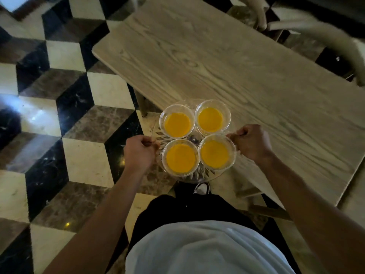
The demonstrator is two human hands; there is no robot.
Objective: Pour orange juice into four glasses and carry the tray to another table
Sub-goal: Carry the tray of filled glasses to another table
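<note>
The floor (pixel 79 107) fills the left of the view, laid in cream, black and brown marble tiles that form a cube pattern, with a bright glare patch at the far-left edge.

The left hand (pixel 138 153) is curled closed around the left rim of the tray (pixel 189 177), its knuckles turned up and its thumb side toward the glasses. The tray is clear cut glass, round, with a leaf-like pattern showing between and around the glasses; it is held in the air over the floor, just beside the near-left edge of the desk.

Four clear glasses stand on the tray in a tight square, their rims touching or nearly so, each holding orange juice: the far-left glass (pixel 177 122), the near-left glass (pixel 180 157), the far-right glass (pixel 212 117) and the near-right glass (pixel 217 153).

The right hand (pixel 251 142) is closed in a fist on the right rim of the tray, just beside the near-right glass and over the edge of the desk.

The desk (pixel 227 56) is pale wood with strong grain and runs diagonally from the far left to the near right. A pale chair (pixel 325 34) stands at its far-right side.

Near the bottom, the person's light shirt, dark trousers and one shoe (pixel 202 187) show under the tray.
</note>
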